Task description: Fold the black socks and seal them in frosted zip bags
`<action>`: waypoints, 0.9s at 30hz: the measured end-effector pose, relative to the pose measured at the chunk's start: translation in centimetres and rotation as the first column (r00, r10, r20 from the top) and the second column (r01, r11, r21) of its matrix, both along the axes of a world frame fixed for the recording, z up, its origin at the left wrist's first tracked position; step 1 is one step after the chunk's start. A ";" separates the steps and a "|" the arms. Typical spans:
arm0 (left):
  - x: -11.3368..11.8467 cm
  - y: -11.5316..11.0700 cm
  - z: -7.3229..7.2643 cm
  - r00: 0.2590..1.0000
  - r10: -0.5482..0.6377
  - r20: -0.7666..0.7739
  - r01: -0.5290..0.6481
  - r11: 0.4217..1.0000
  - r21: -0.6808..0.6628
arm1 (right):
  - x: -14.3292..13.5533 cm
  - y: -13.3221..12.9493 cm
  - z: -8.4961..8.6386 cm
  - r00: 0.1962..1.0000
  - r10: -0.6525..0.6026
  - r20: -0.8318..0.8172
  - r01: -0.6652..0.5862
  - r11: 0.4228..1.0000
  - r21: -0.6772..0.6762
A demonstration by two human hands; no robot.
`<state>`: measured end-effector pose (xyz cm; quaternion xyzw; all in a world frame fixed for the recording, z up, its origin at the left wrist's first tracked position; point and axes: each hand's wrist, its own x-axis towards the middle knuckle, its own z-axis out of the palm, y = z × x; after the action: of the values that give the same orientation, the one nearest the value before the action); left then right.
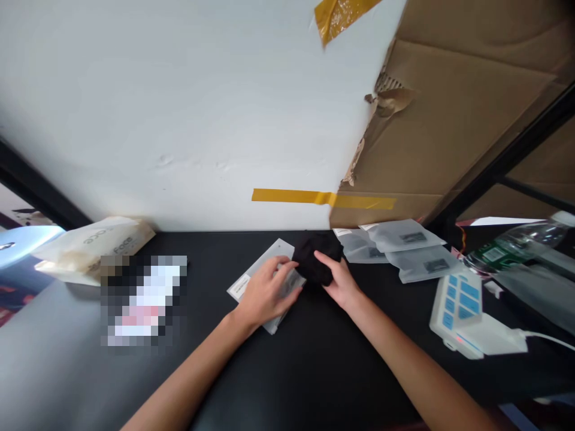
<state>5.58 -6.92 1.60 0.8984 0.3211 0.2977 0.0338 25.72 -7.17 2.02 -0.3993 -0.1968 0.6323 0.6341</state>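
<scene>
A bundle of black cloth (314, 258) is held in my right hand (339, 278), whose thumb lies on top of it and whose other fingers are largely hidden beneath. My left hand (269, 290) is at the bundle's left edge, over a translucent bag with a white label (241, 286). Its fingers are curved, with the thumb apart from them; whether they grip the bag or the cloth's edge is unclear. The bag lies slanted on the black table (314, 371), partly under my left hand.
Several translucent bags (404, 236) lie at the back right. Beyond them are a plastic bottle (503, 248) and a white device with blue keys (458, 305) and a cable. A paper package (101, 245) and a pixelated object (148, 299) are on the left.
</scene>
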 end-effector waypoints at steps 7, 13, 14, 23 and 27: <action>-0.4 0.2 0.2 0.930 0.138 -0.339 -0.227 0.945 -0.237 | 1.3 -0.1 0.3 0.997 0.076 0.033 -0.076 0.997 0.009; -0.3 -0.1 0.6 0.912 0.116 -0.394 -0.226 0.943 -0.246 | 0.0 -1.4 0.0 0.928 0.324 0.185 -0.319 0.946 -0.054; -0.4 -0.1 0.5 0.918 0.113 -0.381 -0.218 0.945 -0.244 | -0.1 -1.5 0.0 0.923 0.333 0.191 -0.328 0.943 -0.057; -1.0 1.2 -0.5 0.980 0.124 0.156 -0.035 0.879 -0.476 | 0.9 -1.7 -0.6 0.850 0.464 0.251 -0.445 0.886 -0.130; -1.0 1.0 -0.4 0.932 0.250 0.263 -0.152 0.927 -0.342 | 0.1 -1.6 -0.3 0.854 0.448 0.264 -0.419 0.894 -0.161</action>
<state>4.57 -5.96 1.19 0.7869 0.4470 0.3782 0.1949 25.87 -8.81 1.69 -0.4645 -0.3428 0.7011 0.4185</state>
